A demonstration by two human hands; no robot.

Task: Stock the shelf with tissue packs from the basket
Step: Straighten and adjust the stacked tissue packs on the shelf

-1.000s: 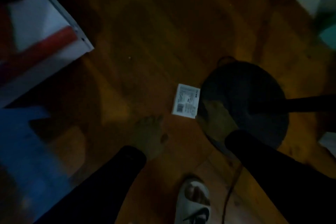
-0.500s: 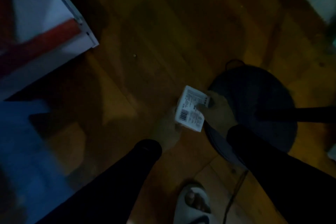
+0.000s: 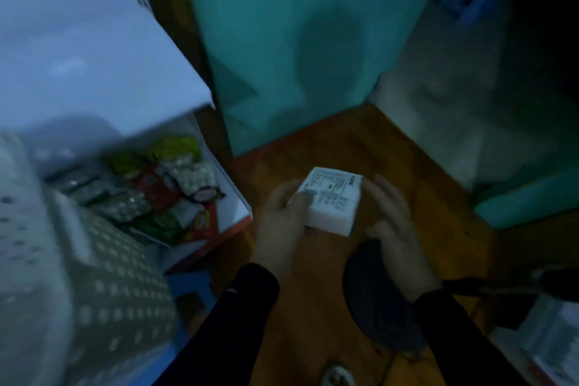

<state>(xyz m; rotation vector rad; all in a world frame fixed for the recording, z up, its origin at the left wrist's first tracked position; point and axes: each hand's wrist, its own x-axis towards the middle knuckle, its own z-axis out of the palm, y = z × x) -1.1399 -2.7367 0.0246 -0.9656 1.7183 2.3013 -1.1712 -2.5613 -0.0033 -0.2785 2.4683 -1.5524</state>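
To the left of the hands, a white shelf unit (image 3: 103, 72) is seen, its upper board bare as far as the blur allows. Below that board, a shelf level (image 3: 233, 197) with a red front edge is already filled with coloured snack packets (image 3: 169, 185); no tissue packs can be made out there. Beyond the hands a teal wall (image 3: 282, 41) rises, and beneath them a wooden floor (image 3: 354, 141) is spread. Just under the right wrist a dark round basket (image 3: 376, 301) is partly seen; what is left inside it cannot be told, since it is dim and largely covered by the sleeve.

One white tissue pack (image 3: 332, 200), printed label uppermost, is held in the air between the two hands, above the floor and nearer the shelf than the basket. The left hand (image 3: 282, 222) is curled round its left end, thumb laid on the label. The right hand (image 3: 391, 213) is set against its right side with fingers loosely bent; whether it truly grips or only steadies cannot be told through the motion blur.

The task is judged to be at an early or middle stage: this pack is lifted out but not yet placed, no stocked tissue packs are visible, and the carry to the shelf on the left remains, followed by any further packs.
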